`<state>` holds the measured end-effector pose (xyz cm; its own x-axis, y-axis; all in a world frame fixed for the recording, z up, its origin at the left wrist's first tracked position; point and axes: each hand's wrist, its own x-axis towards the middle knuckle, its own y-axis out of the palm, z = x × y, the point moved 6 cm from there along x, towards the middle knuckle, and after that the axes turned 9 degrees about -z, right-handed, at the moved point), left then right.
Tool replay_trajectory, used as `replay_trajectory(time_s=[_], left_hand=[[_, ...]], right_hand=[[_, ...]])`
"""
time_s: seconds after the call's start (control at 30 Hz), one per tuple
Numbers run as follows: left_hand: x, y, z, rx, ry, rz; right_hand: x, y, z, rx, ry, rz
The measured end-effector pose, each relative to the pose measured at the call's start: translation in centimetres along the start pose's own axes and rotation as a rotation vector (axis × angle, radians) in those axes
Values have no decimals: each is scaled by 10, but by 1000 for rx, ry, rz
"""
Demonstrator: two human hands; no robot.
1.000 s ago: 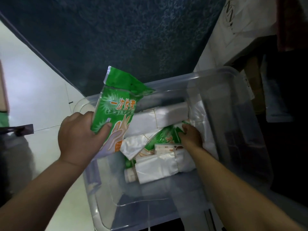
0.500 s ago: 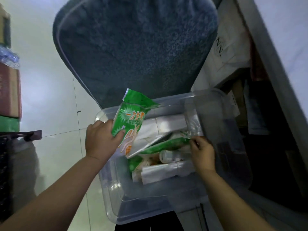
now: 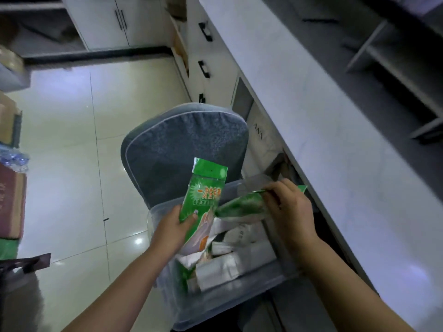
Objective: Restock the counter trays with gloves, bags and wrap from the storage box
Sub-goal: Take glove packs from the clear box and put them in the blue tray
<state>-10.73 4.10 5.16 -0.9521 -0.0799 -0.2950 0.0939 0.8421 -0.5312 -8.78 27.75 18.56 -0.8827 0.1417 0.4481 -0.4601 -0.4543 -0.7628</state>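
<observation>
Dim room, glossy pale tiled floor [image 3: 72, 140] with patches of glare. Along the right, a long white desk [image 3: 323, 116], running away from the camera. Under its far end, cabinet doors [image 3: 217, 87] with black handles. Past the desk, grey shelving [image 3: 395, 56], badly blurred. Just left of the desk, a chair [image 3: 187, 144] with a blue-grey padded back, seen from above.

At the left edge, cut off by the frame, stacked cardboard boxes [image 3: 9, 202] with crumpled clear plastic above them (nothing more readable there). Under the desk, dark and hard to make out.

Against the near side of the chair and close beside the desk front, a clear plastic storage box [image 3: 215, 305], open on top. Inside, white wrapped packs [image 3: 230, 269] lying crosswise, plus some green print low by the left wall. Count not readable through the blur.

Left hand [image 3: 171, 232] over the box's left rim: thumb across the front, fingers curled behind, pinching the lower part of a green glove pack [image 3: 203, 197]. Held upright above the box, orange print on its face.

Right hand [image 3: 291, 209] above the box's far right corner, fingers curled round one end of a second green pack [image 3: 239, 207]. Roughly level, free end at the first pack, touching or only beside it, cannot tell which.
</observation>
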Motion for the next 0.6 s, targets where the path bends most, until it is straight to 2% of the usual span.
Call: replay_trajectory(time_s=[0.2, 0.33, 0.6], left_hand=[[-31, 4, -67, -54, 221, 141], [-42, 9, -87, -129, 243, 245], [-75, 42, -109, -217, 353, 323]], right_hand=[[14, -38, 47, -11, -44, -57], [20, -55, 60, -64, -28, -104], [-3, -87, 40, -127, 229, -230]])
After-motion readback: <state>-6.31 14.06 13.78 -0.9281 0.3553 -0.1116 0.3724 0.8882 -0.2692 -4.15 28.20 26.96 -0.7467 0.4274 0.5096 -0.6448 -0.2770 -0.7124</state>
